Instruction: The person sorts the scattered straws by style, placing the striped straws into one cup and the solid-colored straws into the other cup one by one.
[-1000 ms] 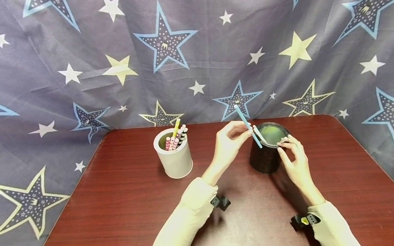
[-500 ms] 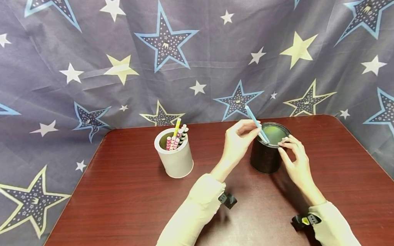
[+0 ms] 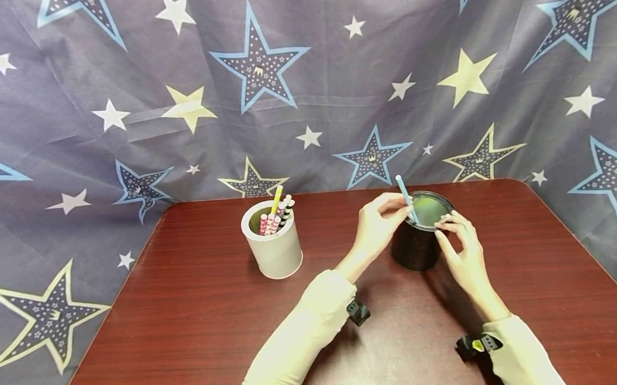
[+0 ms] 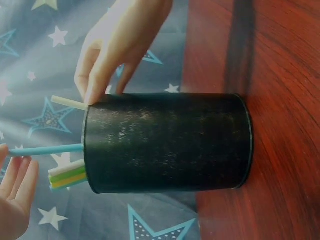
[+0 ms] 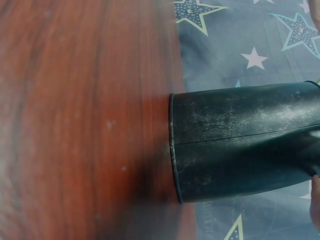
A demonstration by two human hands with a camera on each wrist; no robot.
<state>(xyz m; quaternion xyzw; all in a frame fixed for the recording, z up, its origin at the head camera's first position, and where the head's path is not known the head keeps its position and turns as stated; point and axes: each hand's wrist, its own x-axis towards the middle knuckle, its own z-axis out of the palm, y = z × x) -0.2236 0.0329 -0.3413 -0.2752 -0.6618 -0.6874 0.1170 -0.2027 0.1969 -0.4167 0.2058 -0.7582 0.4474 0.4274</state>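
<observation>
My left hand [image 3: 378, 222] pinches a light blue straw [image 3: 404, 190] between thumb and fingertips, its lower end at the rim of the black can [image 3: 416, 247]. In the left wrist view the blue straw [image 4: 47, 149] reaches from my fingers into the can's mouth. Several straws [image 4: 68, 175], green, yellow and whitish, jut out beside it. My right hand [image 3: 462, 251] grips the can's near right rim, thumb outside. A pale straw [image 4: 69, 103] sticks out right by its fingers. The right wrist view catches mostly the can's side [image 5: 240, 145].
A light grey can [image 3: 276, 255] holding pink-patterned, black-and-white striped and yellow straws [image 3: 276, 201] stands to the left. Both cans are on a reddish-brown table [image 3: 188, 323]. A star-patterned cloth [image 3: 321, 82] hangs behind its far edge.
The left hand has moved right with the blue straw, from left of the black can to its rim. The straw has become more upright and then dropped slightly. The right hand has stayed put.
</observation>
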